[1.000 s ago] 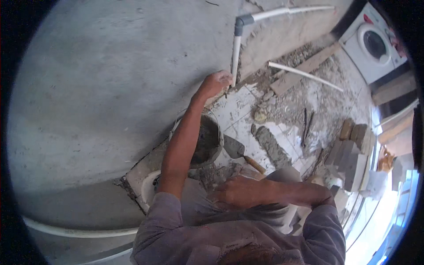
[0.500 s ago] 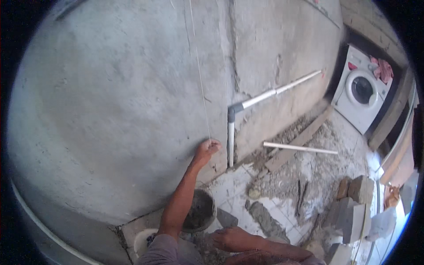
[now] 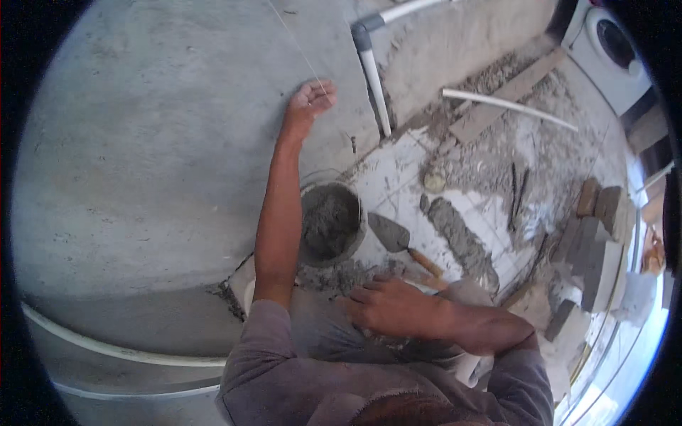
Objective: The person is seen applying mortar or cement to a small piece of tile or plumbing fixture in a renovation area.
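My left hand (image 3: pixel 312 98) is raised against the grey plastered wall (image 3: pixel 156 156), its fingers pinched on a thin pale string (image 3: pixel 297 44) that runs upward along the wall. Below that hand stands a bucket (image 3: pixel 362 234) holding wet grey mortar (image 3: pixel 328 221). Over my lap hangs my right hand (image 3: pixel 387 305), back upward. Its fingers are smeared by motion and partly hidden, so I cannot make out their grip. Just beyond it, a pointed trowel (image 3: pixel 389 233) with a wooden handle (image 3: pixel 425 263) lies on the tiles beside the bucket.
White pipe (image 3: pixel 375 89) with a grey elbow (image 3: pixel 364 30) runs along the wall. A loose white pipe (image 3: pixel 508 104) and a plank (image 3: pixel 490 113) lie among rubble. Grey blocks (image 3: pixel 590 263) are piled at right; a washing machine (image 3: pixel 607 53) stands far right.
My view has tilted downward, bringing the bucket, the whole trowel and my lap further into sight. My left hand still holds the string at the wall. My right hand stays low over my lap.
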The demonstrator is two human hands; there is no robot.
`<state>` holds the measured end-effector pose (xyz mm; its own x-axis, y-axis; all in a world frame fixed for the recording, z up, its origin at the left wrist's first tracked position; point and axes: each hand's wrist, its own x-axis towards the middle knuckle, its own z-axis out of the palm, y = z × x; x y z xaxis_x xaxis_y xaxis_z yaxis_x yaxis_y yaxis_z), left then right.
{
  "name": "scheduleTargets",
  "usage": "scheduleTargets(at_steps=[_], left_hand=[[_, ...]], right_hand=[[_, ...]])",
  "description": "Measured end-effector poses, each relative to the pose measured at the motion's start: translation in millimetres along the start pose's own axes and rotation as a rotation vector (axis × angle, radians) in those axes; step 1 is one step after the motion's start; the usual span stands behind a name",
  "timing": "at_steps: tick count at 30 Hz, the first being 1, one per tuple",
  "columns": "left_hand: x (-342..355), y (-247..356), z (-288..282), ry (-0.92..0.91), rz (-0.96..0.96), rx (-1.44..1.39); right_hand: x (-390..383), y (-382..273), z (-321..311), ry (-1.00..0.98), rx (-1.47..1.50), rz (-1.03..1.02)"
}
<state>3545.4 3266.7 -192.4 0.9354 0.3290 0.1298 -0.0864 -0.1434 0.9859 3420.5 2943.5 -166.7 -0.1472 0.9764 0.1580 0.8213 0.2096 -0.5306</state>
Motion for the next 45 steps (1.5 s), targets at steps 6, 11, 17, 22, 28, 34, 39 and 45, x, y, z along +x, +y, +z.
scheduleTargets(at_steps=[6, 11, 17, 22, 28, 34, 39, 45], left_hand=[[-16.9, -20.1, 13.8, 0.021, -0.045, 0.104], [-25.9, -43.1, 15.5, 0.016, -0.136, 0.275], [-25.5, -71.4, 18.4, -0.046, -0.133, 0.473], [-17.5, -85.6, 8.8, -0.014, -0.13, 0.487], [-18.6, -98.8, 8.8, -0.011, -0.154, 0.509], [-24.6, -104.8, 1.7, -0.027, -0.185, 0.576], [-22.8, -114.8, 13.1, -0.032, -0.193, 0.541], [-23.5, -116.9, -10.3, -0.023, -0.149, 0.477]], right_hand=[[-12.7, -11.8, 9.2, 0.079, -0.032, -0.031], [-20.2, -19.2, 11.8, 0.072, 0.015, -0.026], [-28.1, -25.5, 10.1, 0.118, -0.035, 0.015], [-29.3, -27.5, 4.8, 0.101, -0.026, 0.006], [-29.1, -31.7, 16.5, 0.195, -0.053, 0.02], [-25.5, -34.3, 12.0, 0.188, -0.05, -0.063], [-25.1, -48.1, -9.3, 0.52, 0.442, -0.447], [-26.4, -58.1, -26.8, 0.578, 1.051, -0.716]])
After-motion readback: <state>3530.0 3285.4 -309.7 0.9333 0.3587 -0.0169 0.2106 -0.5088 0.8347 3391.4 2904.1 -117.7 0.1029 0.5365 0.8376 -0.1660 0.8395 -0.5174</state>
